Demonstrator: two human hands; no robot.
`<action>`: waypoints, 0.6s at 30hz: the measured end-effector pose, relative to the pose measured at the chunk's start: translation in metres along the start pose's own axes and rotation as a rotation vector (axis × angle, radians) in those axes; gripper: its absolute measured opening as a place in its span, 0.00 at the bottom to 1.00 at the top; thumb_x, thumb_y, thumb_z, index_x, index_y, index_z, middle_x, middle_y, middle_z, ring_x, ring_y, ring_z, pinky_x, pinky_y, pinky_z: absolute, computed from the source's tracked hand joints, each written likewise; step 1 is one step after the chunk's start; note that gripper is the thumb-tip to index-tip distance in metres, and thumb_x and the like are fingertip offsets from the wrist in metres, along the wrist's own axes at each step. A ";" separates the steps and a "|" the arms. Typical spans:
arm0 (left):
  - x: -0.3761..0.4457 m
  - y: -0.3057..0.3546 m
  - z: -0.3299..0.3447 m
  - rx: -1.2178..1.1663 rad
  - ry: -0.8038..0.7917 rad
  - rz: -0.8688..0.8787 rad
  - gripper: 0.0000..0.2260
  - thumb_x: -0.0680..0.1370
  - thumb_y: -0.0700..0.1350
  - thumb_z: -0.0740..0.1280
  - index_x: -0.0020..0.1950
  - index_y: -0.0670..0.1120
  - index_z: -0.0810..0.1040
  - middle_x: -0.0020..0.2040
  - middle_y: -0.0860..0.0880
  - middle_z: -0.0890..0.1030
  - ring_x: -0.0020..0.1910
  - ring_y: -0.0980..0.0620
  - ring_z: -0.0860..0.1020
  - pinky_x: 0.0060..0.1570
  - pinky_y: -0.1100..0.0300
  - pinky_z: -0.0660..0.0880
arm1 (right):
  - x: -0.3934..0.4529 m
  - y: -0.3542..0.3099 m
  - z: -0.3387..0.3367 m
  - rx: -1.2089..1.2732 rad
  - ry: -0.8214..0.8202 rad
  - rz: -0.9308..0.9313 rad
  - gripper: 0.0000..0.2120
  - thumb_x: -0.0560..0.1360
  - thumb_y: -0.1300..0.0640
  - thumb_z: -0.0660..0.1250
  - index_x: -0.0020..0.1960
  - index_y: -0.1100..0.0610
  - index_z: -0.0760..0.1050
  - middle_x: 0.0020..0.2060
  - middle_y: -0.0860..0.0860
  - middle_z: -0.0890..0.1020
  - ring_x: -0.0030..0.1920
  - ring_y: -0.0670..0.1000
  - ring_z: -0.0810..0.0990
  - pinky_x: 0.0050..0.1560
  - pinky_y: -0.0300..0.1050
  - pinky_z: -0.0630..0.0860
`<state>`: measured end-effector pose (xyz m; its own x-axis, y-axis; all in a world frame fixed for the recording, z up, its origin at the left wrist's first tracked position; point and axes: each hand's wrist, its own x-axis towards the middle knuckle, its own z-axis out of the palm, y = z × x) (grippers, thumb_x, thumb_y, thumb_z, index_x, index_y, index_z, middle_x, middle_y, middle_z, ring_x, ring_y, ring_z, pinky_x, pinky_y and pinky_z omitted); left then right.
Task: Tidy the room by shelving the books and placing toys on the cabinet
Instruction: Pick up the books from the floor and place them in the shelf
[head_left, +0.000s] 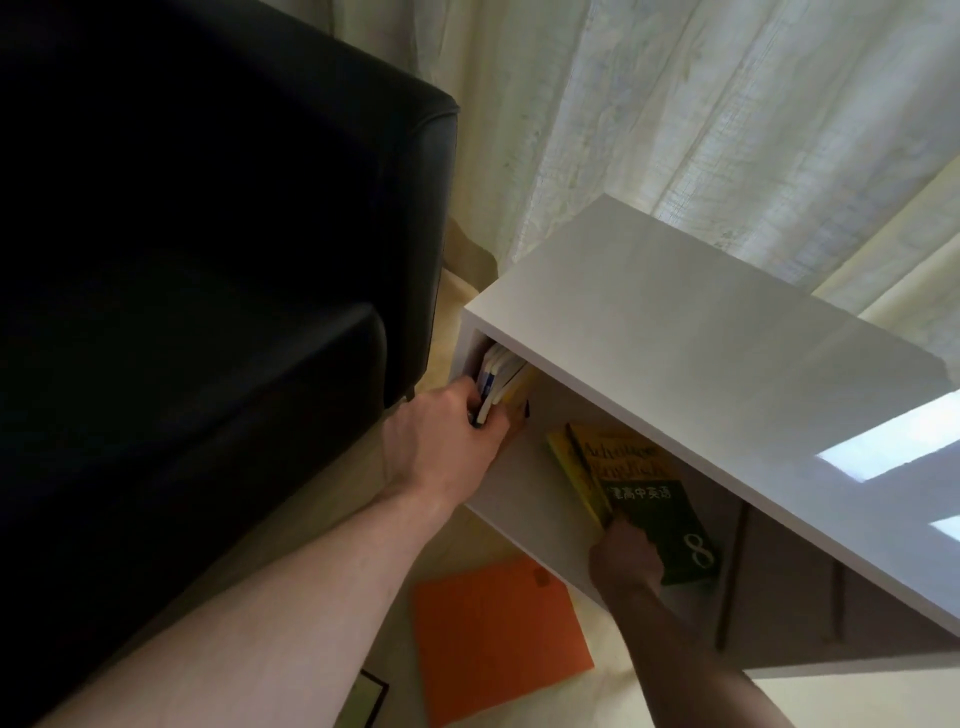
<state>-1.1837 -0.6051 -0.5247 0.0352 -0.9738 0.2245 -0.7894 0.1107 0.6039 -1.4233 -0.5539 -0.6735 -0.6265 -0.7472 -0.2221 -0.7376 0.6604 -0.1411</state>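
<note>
The white cabinet (701, 332) stands open at the front, and its upper compartment holds books. At the compartment's left wall a small upright stack of books (497, 375) leans inward; the left hand (447, 441) curls its fingers round their lower edges. Further right in the same compartment, the right hand (626, 561) pinches the near corner of a yellow-and-green book (639, 493), which stands tilted. An orange book (493, 634) lies flat on the floor below the cabinet's front edge.

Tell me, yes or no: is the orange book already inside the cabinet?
No: the orange book lies flat on the floor in front of the white cabinet, outside its open shelf.
</note>
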 end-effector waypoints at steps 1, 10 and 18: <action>0.000 0.000 0.000 0.003 -0.007 -0.004 0.13 0.81 0.62 0.67 0.54 0.54 0.81 0.44 0.56 0.85 0.35 0.58 0.78 0.28 0.66 0.67 | 0.002 0.003 -0.007 0.021 0.036 -0.005 0.09 0.81 0.61 0.64 0.60 0.56 0.77 0.43 0.49 0.78 0.46 0.52 0.83 0.48 0.50 0.84; -0.003 0.007 -0.006 0.029 -0.029 -0.038 0.12 0.81 0.62 0.66 0.51 0.54 0.79 0.40 0.56 0.82 0.33 0.57 0.77 0.26 0.65 0.68 | -0.023 -0.003 -0.042 0.563 0.250 0.110 0.11 0.78 0.63 0.66 0.60 0.60 0.77 0.41 0.53 0.80 0.42 0.58 0.83 0.45 0.53 0.81; -0.006 0.013 -0.023 -0.010 -0.003 -0.095 0.17 0.77 0.64 0.70 0.39 0.54 0.73 0.32 0.57 0.76 0.30 0.60 0.74 0.28 0.63 0.65 | -0.064 -0.053 -0.043 0.895 0.288 -0.083 0.12 0.74 0.69 0.67 0.50 0.53 0.75 0.35 0.49 0.79 0.33 0.51 0.80 0.32 0.51 0.80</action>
<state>-1.1800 -0.5934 -0.5005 0.1076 -0.9806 0.1638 -0.7764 0.0200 0.6299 -1.3550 -0.5439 -0.6108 -0.7069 -0.7054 0.0520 -0.3900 0.3274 -0.8607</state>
